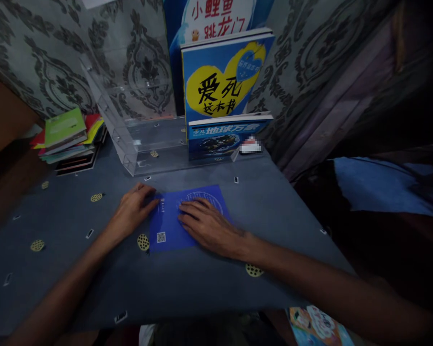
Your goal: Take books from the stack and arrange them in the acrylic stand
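A thin blue booklet or sheet point(176, 235) lies flat on the cloth-covered table, with a white QR code at its lower left and a white circular print at its upper right. My right hand point(212, 228) rests palm down across its right half, fingers stretched to the left, hiding part of the print. At its upper left edge is my left hand point(133, 211), fingers loosely bent and thumb apart from them, the tips touching the edge. Whether the blue item has several pages I cannot tell.
Behind it stands a clear acrylic rack point(108, 115) holding a yellow-heart book point(220, 81) and an earth book point(227, 134). A stack of books point(67, 132) sits at the back left. A colourful book point(317, 327) shows below the table's front edge.
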Available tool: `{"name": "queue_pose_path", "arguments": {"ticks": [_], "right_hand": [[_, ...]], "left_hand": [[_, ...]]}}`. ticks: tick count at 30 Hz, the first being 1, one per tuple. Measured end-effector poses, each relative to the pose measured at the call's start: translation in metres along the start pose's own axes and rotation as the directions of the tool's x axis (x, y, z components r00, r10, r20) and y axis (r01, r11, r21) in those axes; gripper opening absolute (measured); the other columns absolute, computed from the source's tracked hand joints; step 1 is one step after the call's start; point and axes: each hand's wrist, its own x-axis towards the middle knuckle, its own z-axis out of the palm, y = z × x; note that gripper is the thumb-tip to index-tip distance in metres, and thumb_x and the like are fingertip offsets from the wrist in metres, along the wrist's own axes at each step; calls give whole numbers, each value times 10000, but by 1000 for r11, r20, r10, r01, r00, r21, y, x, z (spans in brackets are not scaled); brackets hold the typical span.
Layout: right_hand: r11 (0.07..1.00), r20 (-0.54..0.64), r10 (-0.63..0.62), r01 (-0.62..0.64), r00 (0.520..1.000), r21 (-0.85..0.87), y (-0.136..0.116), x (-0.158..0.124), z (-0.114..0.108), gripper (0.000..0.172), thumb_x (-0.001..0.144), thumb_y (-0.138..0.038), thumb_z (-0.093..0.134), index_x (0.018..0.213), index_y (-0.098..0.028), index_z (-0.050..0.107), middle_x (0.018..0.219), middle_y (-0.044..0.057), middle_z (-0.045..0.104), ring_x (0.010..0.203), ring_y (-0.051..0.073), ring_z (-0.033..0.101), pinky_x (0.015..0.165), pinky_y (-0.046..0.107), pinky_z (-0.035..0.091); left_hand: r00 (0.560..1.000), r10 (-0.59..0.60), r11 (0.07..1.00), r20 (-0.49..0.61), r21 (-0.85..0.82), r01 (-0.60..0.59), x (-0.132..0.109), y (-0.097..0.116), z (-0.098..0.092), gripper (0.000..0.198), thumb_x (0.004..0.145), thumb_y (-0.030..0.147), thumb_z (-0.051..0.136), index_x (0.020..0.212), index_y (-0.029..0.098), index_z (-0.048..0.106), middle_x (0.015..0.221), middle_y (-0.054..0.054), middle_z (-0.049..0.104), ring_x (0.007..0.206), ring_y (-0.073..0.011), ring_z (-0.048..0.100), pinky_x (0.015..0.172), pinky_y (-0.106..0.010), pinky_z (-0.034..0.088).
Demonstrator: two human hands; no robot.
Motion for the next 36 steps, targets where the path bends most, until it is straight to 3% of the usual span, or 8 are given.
{"name": "queue_pose_path", "arguments": {"ticks": [3, 6, 9, 12, 15, 20, 26, 36], "right_hand": [[1000, 39, 28, -28, 999, -2, 0, 1, 0, 294, 1055, -220, 458, 1228, -127, 678, 1374, 170, 666, 1355, 272, 572, 1165, 520, 442], [998, 87, 68, -69, 994, 10, 0, 2, 1, 331, 1062, -259, 450, 1300, -130, 641, 1422, 172, 635, 1402, 273, 532, 1192, 531, 412], [993, 118, 106, -111, 987, 34, -1, 2, 2, 375, 1058, -277, 445, 1363, -123, 600, 1461, 184, 601, 1440, 278, 490, 1210, 548, 387], [987, 121, 142, -149, 982, 52, -2, 2, 1, 406, 1048, -244, 419, 1396, -98, 569, 1508, 197, 552, 1464, 279, 460, 1227, 538, 373], [983, 130, 163, -172, 978, 58, -2, 3, -1, 439, 1027, -181, 394, 1428, -68, 535, 1536, 211, 516, 1490, 280, 422, 1239, 527, 362], [986, 151, 152, -161, 977, 45, 0, 6, -3, 461, 1014, -219, 476, 1437, -40, 524, 1538, 240, 502, 1516, 310, 373, 1250, 544, 339], [978, 170, 209, -210, 963, -16, 3, 8, 0, 555, 999, -303, 544, 1454, 13, 500, 1564, 275, 450, 1520, 332, 357, 1261, 538, 314], [961, 141, 272, -262, 952, -86, 11, -2, -1, 690, 1005, -470, 530, 1509, -6, 443, 1591, 263, 416, 1530, 335, 335, 1262, 537, 297]], "left_hand": [[999, 35, 998, -15, 44, -34, -5, 11, 4, 252, 956, 361, 539, 1098, 193, 661, 1050, -67, 667, 925, -222, 674, 854, -374, 562], [995, 88, 961, -52, 266, -72, -16, 28, 16, 259, 983, 293, 497, 1125, 151, 661, 1150, -137, 664, 1026, -284, 664, 857, -432, 576], [979, 203, 878, 14, 439, -189, -29, 45, 36, 307, 1009, 230, 436, 1207, 133, 650, 1280, -184, 660, 1163, -325, 641, 922, -488, 569], [952, 301, 832, 61, 470, -293, -38, 51, 55, 411, 1010, 159, 374, 1366, 84, 565, 1413, -214, 614, 1328, -318, 576, 1084, -515, 487], [951, 306, 842, 45, 454, -292, -40, 47, 66, 478, 1037, 203, 340, 1479, 55, 449, 1487, -227, 559, 1416, -311, 510, 1154, -531, 427], [949, 306, 843, 74, 441, -307, -38, 42, 66, 553, 1021, 163, 316, 1566, 71, 323, 1568, -226, 464, 1493, -312, 405, 1200, -541, 376], [945, 308, 841, 105, 435, -322, -32, 43, 64, 545, 1005, 139, 308, 1542, 74, 378, 1566, -225, 463, 1488, -318, 408, 1196, -544, 386], [947, 290, 829, 139, 459, -321, -31, 47, 62, 525, 1026, 156, 317, 1538, 80, 407, 1572, -237, 446, 1483, -341, 414, 1180, -570, 391]]}}
